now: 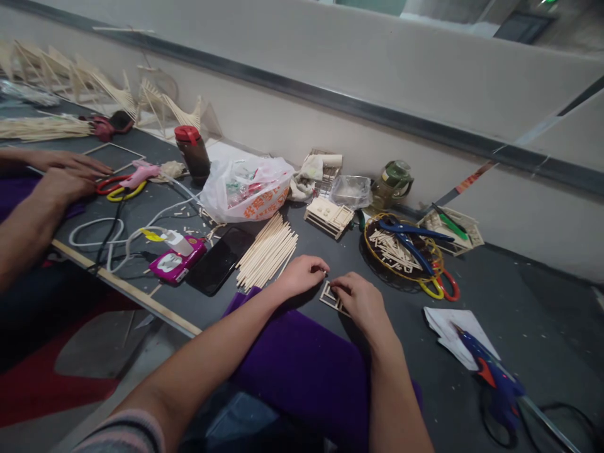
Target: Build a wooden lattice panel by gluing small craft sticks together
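A small flat frame of wooden sticks (326, 293) lies on the dark table in front of me. My right hand (362, 301) is closed at its upper edge, thumb and fingertips pinching it, and covers its right part. Just left of the frame, my left hand (304, 275) hovers low with curled fingers pressed together; whatever is at its fingertips is too small to make out. Beside my left forearm is a loose bundle of thin wooden sticks (268, 251). A purple cloth (302, 358) hangs over the table edge beneath my wrists.
A basket (441, 255) holds short sticks and blue-handled pliers (410, 242). At right, a blue glue gun (491, 371) rests on white paper (465, 324). A phone (219, 261), purple power strip (177, 261), plastic bag (250, 189) and wooden model (329, 216) stand around. Another person's hands (70, 173) are left.
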{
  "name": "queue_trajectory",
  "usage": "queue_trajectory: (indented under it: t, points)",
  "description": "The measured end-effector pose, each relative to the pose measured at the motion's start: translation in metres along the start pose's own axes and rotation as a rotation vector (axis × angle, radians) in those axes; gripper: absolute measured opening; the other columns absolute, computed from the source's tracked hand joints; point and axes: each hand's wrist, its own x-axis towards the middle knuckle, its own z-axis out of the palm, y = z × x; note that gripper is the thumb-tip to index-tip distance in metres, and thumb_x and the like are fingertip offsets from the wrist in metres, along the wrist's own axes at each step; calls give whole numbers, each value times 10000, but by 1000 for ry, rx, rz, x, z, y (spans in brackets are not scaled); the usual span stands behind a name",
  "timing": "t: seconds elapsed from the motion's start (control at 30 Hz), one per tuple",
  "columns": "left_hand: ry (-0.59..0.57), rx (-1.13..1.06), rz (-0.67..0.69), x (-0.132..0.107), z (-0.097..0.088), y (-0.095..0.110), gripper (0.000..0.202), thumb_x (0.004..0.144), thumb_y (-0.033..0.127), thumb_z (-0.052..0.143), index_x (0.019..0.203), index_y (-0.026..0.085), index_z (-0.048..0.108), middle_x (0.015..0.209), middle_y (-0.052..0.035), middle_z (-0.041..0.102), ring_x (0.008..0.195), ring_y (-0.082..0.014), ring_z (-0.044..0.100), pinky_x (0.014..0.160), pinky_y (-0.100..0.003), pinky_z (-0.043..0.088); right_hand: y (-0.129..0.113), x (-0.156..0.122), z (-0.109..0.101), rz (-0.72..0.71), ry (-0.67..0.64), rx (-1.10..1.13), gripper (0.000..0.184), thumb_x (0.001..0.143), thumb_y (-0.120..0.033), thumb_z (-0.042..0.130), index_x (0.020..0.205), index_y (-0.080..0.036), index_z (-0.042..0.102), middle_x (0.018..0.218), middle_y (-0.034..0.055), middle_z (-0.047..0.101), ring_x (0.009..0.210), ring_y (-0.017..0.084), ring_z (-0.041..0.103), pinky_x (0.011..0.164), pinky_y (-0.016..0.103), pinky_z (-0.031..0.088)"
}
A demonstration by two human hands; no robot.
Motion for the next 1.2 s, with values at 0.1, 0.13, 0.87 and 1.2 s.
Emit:
queue_trajectory:
  t: [0.1, 0.13, 0.87, 1.2]
  points:
    - [-7, 5, -10, 0, 0, 0, 254, 756, 196, 564, 914, 182, 761, 770, -24, 722, 659, -146, 586, 624, -231, 434, -1, 0, 0, -17, -2, -29, 203, 892, -252, 535, 899, -272, 736, 901, 19, 669, 845, 155, 607, 656, 244, 345]
    - [-7, 7, -12, 0, 0, 1, 256, 757, 195, 562, 917, 181, 761, 771, -25, 723, 660, -147, 587, 625, -232, 435, 0, 0, 1, -20, -2, -34, 193, 891, -253, 536, 896, -266, 728, 898, 19, 666, 839, 153, 604, 652, 243, 340]
    - [-14, 5, -28, -1, -1, 5, 275, 766, 184, 532, 927, 169, 754, 792, -34, 728, 676, -155, 596, 635, -239, 437, -2, 5, 10, 100, 27, 83, 139, 841, -323, 554, 767, -222, 615, 781, 9, 655, 717, 158, 564, 616, 251, 301]
    - [-24, 25, -22, -1, -1, 5, 271, 780, 197, 529, 931, 174, 752, 818, -30, 730, 700, -151, 600, 659, -237, 444, -11, 1, 0, 250, -8, -94, 292, 884, -428, 539, 704, -220, 634, 703, 16, 665, 659, 150, 573, 555, 258, 239]
